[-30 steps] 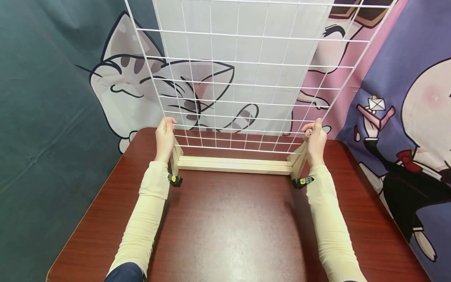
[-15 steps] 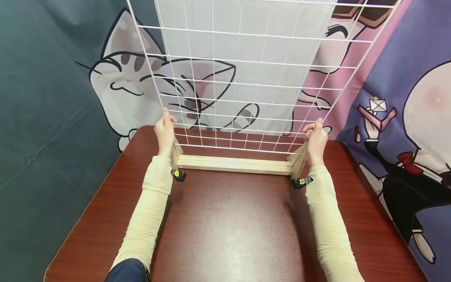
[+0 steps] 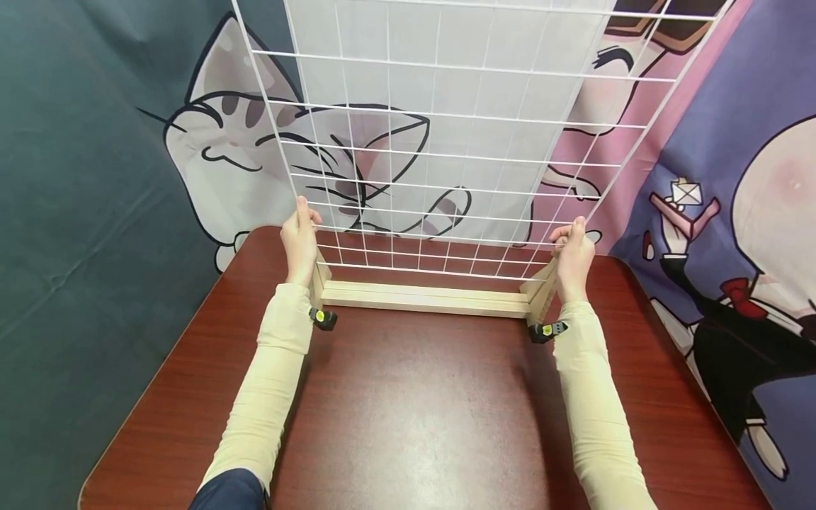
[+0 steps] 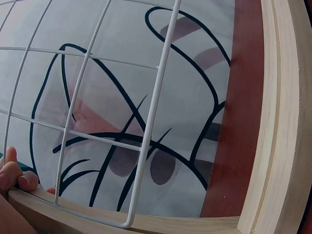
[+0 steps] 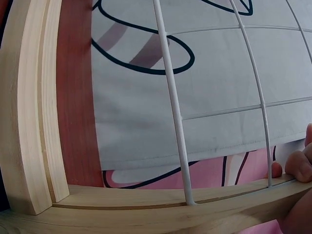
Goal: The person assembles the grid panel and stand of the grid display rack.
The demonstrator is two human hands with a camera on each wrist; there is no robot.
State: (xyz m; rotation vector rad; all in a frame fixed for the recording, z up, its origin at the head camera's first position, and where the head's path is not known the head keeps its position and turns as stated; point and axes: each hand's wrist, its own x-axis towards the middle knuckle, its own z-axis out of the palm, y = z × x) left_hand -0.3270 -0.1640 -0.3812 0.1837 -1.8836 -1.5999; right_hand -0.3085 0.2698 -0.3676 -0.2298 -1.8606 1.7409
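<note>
A white wire grid panel (image 3: pixel 386 60) stands upright between the two side posts of a pale wooden frame. My left hand (image 3: pixel 298 241) pinches the grid's left edge near the top of the left post (image 4: pixel 195 225), thumb pointing up. Opposite it, my right hand (image 3: pixel 574 258) grips the right edge beside the right post (image 3: pixel 542 292). In the right wrist view the grid's side wire lies along a groove (image 5: pixel 122 207). The left wrist view shows the grid's corner over the left post; whether it sits in the groove I cannot tell. The bottom wire is apart from the grooved crossbar (image 3: pixel 423 299).
The frame rests on a dark red-brown table (image 3: pixel 414 397) with rounded far corners. Cartoon-printed cloth hangs behind and at the right (image 3: pixel 688 142), with a plain green-grey stretch (image 3: pixel 76 212) at the left. A small black wrist camera (image 3: pixel 324 319) sits on each sleeve.
My left hand has shifted slightly up along the grid's edge, and its thumb now points up. The right hand has stayed in place. The grid's lower part looks nearly still.
</note>
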